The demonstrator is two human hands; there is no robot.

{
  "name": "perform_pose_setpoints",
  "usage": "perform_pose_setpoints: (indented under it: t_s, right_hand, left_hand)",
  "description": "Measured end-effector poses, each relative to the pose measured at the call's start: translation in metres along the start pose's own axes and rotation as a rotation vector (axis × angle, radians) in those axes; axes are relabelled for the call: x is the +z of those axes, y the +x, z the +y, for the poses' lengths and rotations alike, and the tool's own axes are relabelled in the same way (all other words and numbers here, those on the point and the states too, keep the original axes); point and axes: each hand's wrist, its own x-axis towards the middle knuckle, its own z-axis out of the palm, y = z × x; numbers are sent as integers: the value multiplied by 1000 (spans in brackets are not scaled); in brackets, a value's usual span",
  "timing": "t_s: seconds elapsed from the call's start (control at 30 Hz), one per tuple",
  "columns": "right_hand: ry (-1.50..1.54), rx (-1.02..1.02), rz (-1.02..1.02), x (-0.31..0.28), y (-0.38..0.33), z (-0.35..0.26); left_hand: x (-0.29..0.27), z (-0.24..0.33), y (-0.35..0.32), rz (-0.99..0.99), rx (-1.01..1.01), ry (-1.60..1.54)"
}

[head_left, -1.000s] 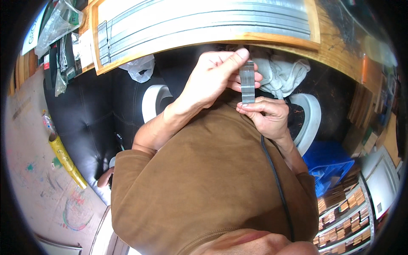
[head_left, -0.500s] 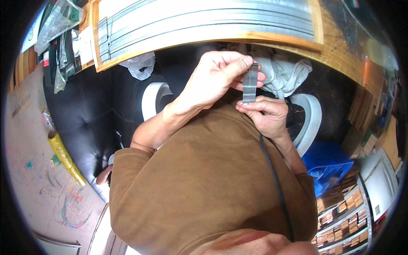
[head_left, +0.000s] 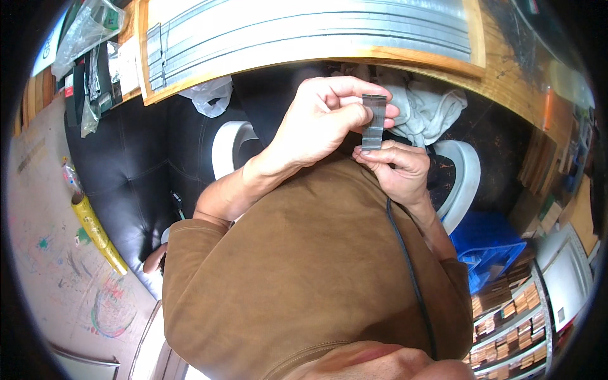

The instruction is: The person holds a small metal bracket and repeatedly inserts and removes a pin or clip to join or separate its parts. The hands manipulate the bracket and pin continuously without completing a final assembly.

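Note:
A small stack of narrow dark grey strips (head_left: 373, 134) stands up between my two hands, just short of the table's front edge. My left hand (head_left: 320, 120) pinches its upper part, thumb on the near face and fingers behind. Lower down, my right hand (head_left: 403, 172) grips the bottom end between thumb and fingertips. Fine light lines cross the face of the stack; what the strips are made of I cannot tell. Beyond my hands, a shallow wooden-framed tray (head_left: 373, 56) holds long grey strips (head_left: 304, 41) laid side by side.
White chair arms (head_left: 465, 180) flank me. A pale cloth (head_left: 430, 114) lies behind my right hand, and a white plastic bag (head_left: 212, 98) hangs under the tray's left part. At right are a blue crate (head_left: 487, 244) and shelves of wooden blocks (head_left: 522, 335). A yellow tube (head_left: 98, 234) is at left.
My left thumb has slid down from the top of the stack onto its face, so the upper end now shows. The right hand has kept its hold at the bottom.

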Motion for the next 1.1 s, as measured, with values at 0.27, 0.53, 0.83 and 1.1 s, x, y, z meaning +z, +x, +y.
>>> perform_pose_setpoints:
  t_s: [0.27,0.53,0.83,1.1]
  right_hand:
    - [25,35,13,2,0,-2]
    - [117,111,-32,1,-1,-4]
    - [204,136,-4,4,1,-7]
    - [252,158,81,14,18,-14]
  left_hand:
    - [2,-5,-2,-8,45,-26]
    - [-3,-3,5,9,19,80]
    - [-3,-3,7,-27,-190,35]
    - [-18,10,22,-93,-225,80]
